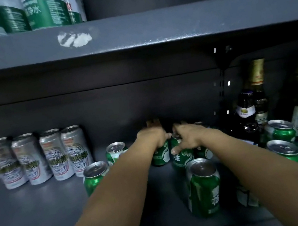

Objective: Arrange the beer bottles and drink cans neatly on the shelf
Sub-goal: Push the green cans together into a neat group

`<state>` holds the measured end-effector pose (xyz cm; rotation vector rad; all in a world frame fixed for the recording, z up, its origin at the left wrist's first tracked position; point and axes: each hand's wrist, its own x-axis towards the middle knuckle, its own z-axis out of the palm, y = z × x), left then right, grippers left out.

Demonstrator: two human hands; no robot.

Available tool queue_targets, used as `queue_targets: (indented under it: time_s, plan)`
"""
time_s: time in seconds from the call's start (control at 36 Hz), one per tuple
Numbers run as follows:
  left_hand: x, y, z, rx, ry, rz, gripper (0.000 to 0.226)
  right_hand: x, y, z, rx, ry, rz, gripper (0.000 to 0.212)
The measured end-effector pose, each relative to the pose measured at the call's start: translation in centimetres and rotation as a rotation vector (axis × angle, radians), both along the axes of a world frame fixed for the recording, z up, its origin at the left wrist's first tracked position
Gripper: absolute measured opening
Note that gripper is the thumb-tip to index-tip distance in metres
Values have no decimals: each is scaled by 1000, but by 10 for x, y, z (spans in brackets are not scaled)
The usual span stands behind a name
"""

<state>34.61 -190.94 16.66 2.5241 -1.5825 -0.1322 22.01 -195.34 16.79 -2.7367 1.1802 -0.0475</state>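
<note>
Head view: hands (170, 139) grip upright green, silver-topped cans (171, 152).

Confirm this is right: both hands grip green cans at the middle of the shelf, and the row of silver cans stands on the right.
Not quite. The head view shows the silver cans on the left. The left hand and right hand do grip green cans mid-shelf.

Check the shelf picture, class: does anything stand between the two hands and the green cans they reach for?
Nothing visible does. The left hand already grips one green can, and the right hand grips the neighbouring green can. Other cans stand beside and nearer the camera.
</note>
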Motion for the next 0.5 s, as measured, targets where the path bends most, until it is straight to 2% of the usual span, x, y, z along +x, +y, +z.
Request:
queue_targets:
  time_s: [0.11, 0.22, 0.33, 0.5]
  plan:
    - [5, -7, -12, 57, 51, 12, 86, 0, 3, 5, -75, 58, -14, 59]
    - [4, -4, -16, 81, 20, 8, 75, 0, 5, 1, -123, 30, -33, 59]
    - [0, 6, -8, -18, 4, 7, 60, -5, 15, 1, -237, 49, -50, 61]
    - [-37, 26, 14, -290, -87, 4, 54, -45, 37, 12, -462, -299, -94, 46]
